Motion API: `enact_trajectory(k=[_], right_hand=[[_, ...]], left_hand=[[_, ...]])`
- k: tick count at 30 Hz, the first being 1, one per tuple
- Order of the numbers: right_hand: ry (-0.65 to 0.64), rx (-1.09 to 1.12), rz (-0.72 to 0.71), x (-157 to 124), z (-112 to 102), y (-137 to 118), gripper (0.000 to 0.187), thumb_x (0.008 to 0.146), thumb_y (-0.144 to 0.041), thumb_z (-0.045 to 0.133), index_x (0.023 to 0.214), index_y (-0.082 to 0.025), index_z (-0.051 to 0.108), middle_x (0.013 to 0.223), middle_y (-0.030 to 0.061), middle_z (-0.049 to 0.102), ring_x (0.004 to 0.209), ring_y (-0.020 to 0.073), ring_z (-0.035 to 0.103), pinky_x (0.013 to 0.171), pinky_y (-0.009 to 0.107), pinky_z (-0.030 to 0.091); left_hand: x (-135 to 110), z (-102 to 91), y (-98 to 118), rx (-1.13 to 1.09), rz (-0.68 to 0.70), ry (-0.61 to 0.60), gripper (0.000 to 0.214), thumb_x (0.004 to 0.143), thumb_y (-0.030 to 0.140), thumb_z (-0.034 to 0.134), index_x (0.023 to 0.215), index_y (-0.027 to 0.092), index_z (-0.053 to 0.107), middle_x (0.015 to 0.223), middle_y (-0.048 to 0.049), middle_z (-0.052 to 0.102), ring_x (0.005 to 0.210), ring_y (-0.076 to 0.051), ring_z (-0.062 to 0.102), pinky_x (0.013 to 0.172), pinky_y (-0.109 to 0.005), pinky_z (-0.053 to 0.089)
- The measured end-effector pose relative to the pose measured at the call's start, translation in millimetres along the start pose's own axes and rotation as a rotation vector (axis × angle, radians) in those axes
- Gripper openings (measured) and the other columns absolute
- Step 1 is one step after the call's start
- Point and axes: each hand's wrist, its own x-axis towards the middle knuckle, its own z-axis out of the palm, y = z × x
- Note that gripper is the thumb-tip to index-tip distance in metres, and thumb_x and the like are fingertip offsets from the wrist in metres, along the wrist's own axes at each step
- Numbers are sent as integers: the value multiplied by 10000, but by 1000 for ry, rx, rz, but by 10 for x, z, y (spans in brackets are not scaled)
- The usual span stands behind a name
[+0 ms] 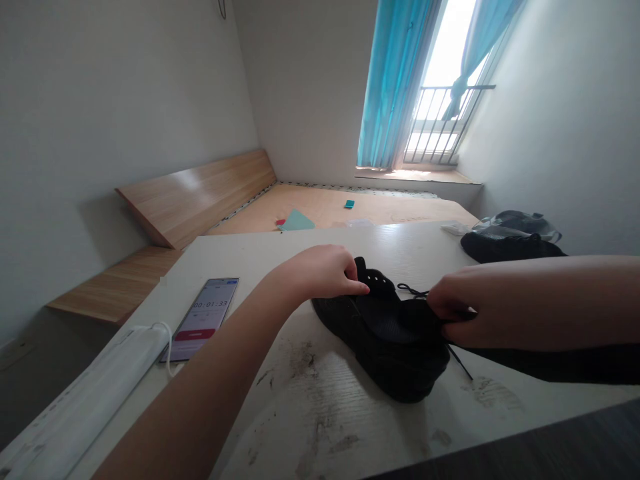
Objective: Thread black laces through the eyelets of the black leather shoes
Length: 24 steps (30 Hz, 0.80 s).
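- Left hand [330, 272] pinches the black shoe [400, 360] near its eyelets; right hand [453, 310] clutches its upper, can't tell exactly which bit
- Shoe's right of center frame, on a smudged white table [280, 420]
- Phone [206, 317] lying center-left

I can read the digits 00:01:33 [212, 305] on the phone [201, 320] left of centre in the frame (its smaller print [195, 335] is too tiny for me).

Blue curtains [393, 87] hang by a railed window [451, 40].
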Motion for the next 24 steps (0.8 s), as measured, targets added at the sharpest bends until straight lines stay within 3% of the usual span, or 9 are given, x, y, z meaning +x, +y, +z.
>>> enact_trajectory(k=[3,6,11,20,24], right_hand=[[-206,-36,33,57,-88,-81,173,753,-327,503,671,-239,628,566,-4,609,464,137,481,428,282,303],[-220,-26,55,51,-184,-139,163,767,-341,532,733,-243,658,629,2,646,536,154,533,484,295,341],[-121,-39,96,21,-265,-197,215,810,-282,527,738,-212,717,639,18,660,571,133,568,515,281,345],[-38,-135,20,261,-18,-378,217,800,-277,546,671,-221,711,596,21,648,470,133,487,474,285,320],[51,-33,-55,377,117,-501,246,811,-227,490,742,-207,725,685,47,686,551,157,558,509,279,333]], left_hand=[[-21,10,33,26,4,-4,253,771,383,588,893,233,751,832,-18,726,700,-149,597,586,-272,386],[-36,20,78,65,0,13,223,755,326,590,876,232,751,820,-18,728,710,-156,604,584,-274,391],[-47,25,126,101,-1,60,202,742,297,590,842,218,747,825,-31,727,724,-169,601,577,-280,381],[-58,10,130,104,3,40,252,721,236,544,867,200,746,801,-50,715,669,-163,562,558,-278,355],[-63,7,124,114,9,35,247,739,249,523,835,186,742,739,-55,688,627,-158,536,545,-280,341]])
